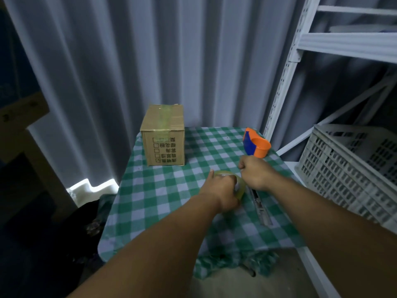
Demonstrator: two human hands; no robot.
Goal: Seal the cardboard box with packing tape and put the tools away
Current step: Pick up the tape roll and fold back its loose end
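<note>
Gripping tape roll (233,183) near table's (150,201) right edge: left hand (223,190) clamped around rim; right hand (254,172) fisted, contents unclear. Roll likely light, stiff, film sticky; hold rim. Box (163,136) at far-left corner, already taped.

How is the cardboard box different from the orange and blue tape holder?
The cardboard box is plain brown with square corners; the tape holder is bright orange and blue with a round shape. The box looks bigger and taller than the tape holder. The box stands at the far left of the checked tablecloth, while the tape holder sits at the far right. The box has tape stuck over its top; the holder carries no roll. Nobody is touching either one.
</note>
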